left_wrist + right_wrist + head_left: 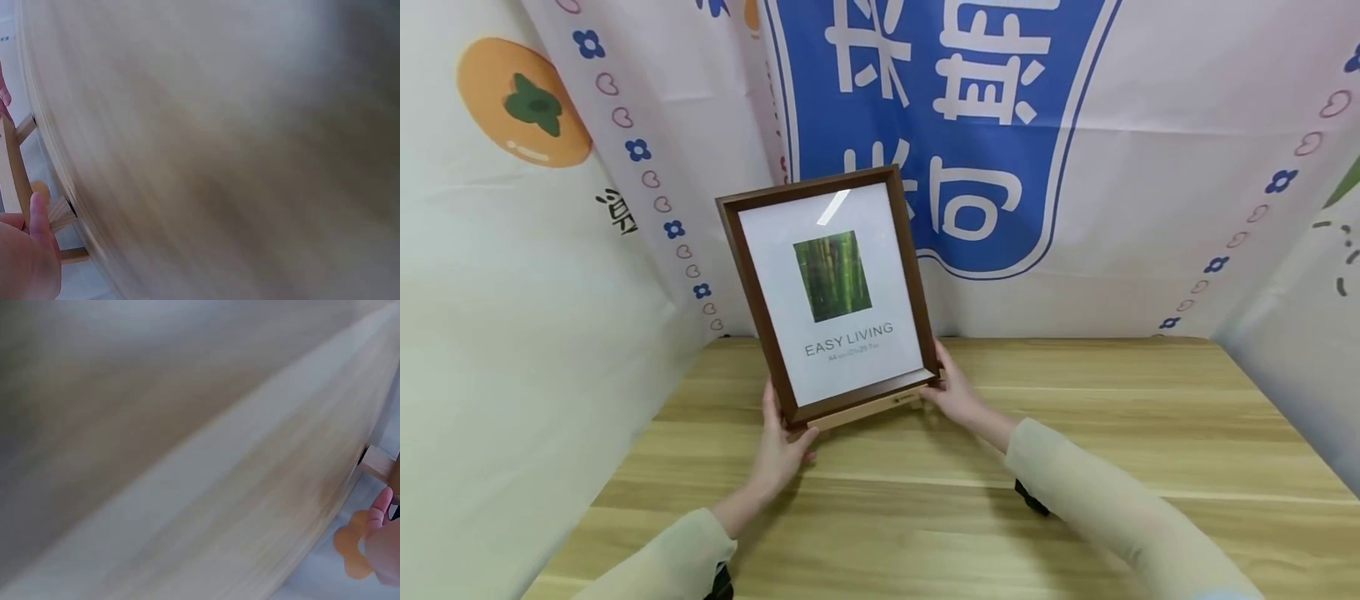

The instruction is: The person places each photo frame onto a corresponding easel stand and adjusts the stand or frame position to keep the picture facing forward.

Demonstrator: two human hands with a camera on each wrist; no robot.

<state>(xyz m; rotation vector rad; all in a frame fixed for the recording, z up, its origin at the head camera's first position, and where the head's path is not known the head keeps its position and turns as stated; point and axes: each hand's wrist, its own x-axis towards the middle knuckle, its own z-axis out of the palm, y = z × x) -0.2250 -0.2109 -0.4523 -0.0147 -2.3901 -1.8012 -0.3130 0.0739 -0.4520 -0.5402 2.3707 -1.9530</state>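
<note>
A brown picture frame stands tilted to the left on the pale ledge of a small wooden easel. Its white insert shows a green bamboo photo and the words "EASY LIVING". At the lower left corner my left hand grips the easel, thumb over the front of the ledge. My right hand holds the ledge's right end, close to the frame's lower right corner. Easel legs show under the ledge in the left wrist view, and one leg in the right wrist view. Fingers behind the frame are hidden.
The wood-grain table extends to the front and right. A printed curtain with blue and white lettering hangs directly behind the frame. A white wall cloth with an orange persimmon print closes off the left side.
</note>
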